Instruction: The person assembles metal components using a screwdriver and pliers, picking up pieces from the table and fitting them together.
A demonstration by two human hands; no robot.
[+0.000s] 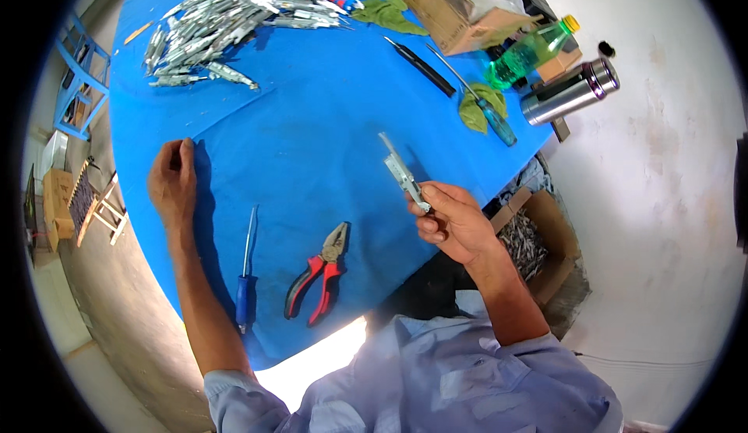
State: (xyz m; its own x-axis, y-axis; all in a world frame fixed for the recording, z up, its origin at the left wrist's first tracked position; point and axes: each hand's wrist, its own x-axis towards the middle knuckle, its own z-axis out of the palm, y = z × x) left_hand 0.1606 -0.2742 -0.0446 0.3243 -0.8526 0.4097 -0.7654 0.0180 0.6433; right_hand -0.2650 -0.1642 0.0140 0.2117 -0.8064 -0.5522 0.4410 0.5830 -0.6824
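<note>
My right hand [456,219] is closed on a slim silvery metal part [400,169], pinched by its lower end between thumb and fingers. The part is held tilted, and its thin rod-like tip points up and away. My left hand [173,180] rests at the left of the blue-covered table, fingers curled in, with nothing visible in them. Between my forearms lie a blue-handled screwdriver [245,269] and pliers [318,273] with red and black handles, their jaws pointing away. A heap of similar metal parts [234,20] covers the far left of the table.
Far right stand a cardboard box [448,16], a green bottle [530,53] and a steel flask [570,92]. Nearer lie a black pen-shaped tool [421,67] and a teal-handled screwdriver [495,121] on leaves. Below the table's right edge, an open carton [557,238] holds metal pieces.
</note>
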